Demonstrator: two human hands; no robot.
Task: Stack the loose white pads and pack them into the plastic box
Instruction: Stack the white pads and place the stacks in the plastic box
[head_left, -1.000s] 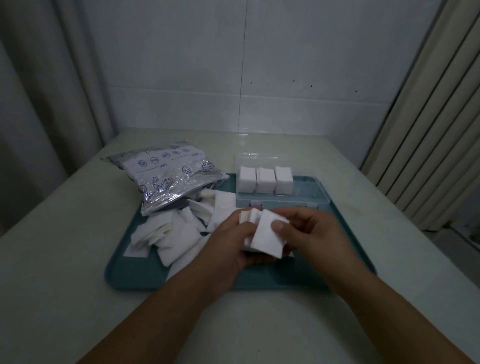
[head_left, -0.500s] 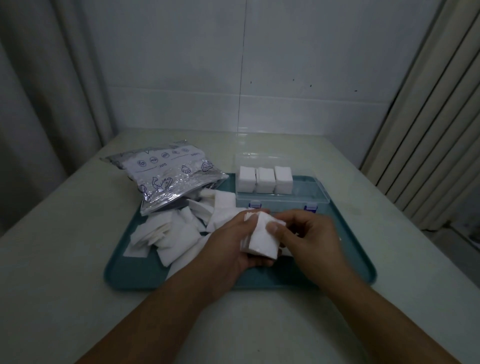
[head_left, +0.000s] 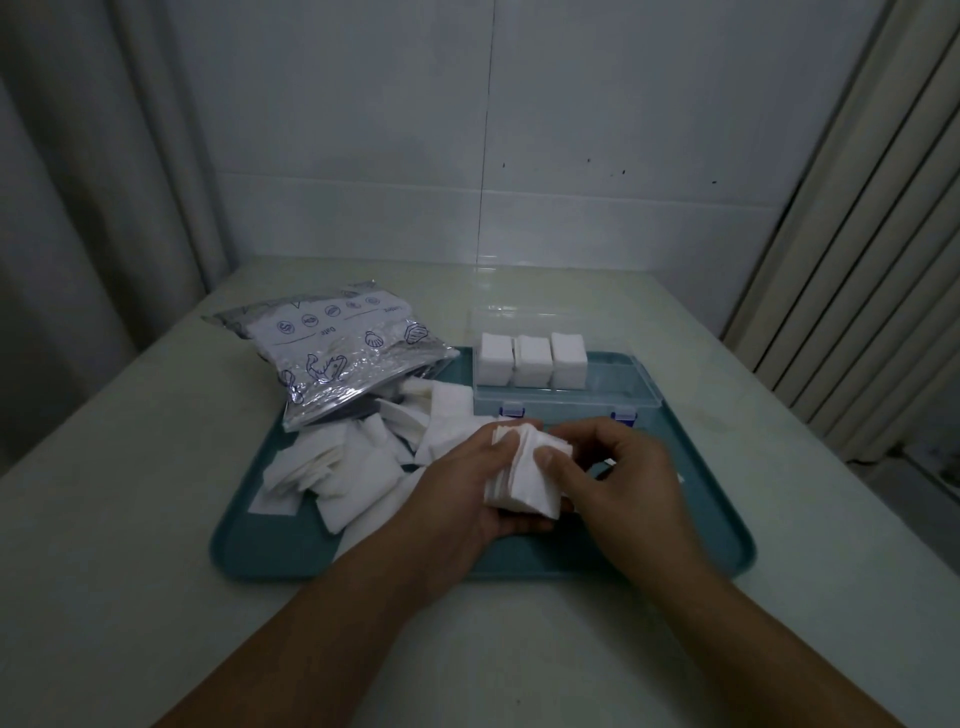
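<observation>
Left hand (head_left: 457, 491) grips a stack (head_left: 524, 478) of white pads from its left side and beneath, fingers curled round it. Right hand (head_left: 618, 475) pinches the same stack from the right, thumb pressed on the top pad, fingers curled behind. Both hands hold the stack just above the tray (head_left: 691, 525), which rests on the worktop (head_left: 130, 519). Loose pads (head_left: 358, 457) lie in a heap on the tray to the left of the left hand, some touching it. The box (head_left: 618, 387) sits open on the tray just beyond both hands, with three pad stacks (head_left: 532, 358) standing side by side in its left portion. A foil bag (head_left: 337, 348) lies beyond the loose pads, overlapping the tray's far left edge.
</observation>
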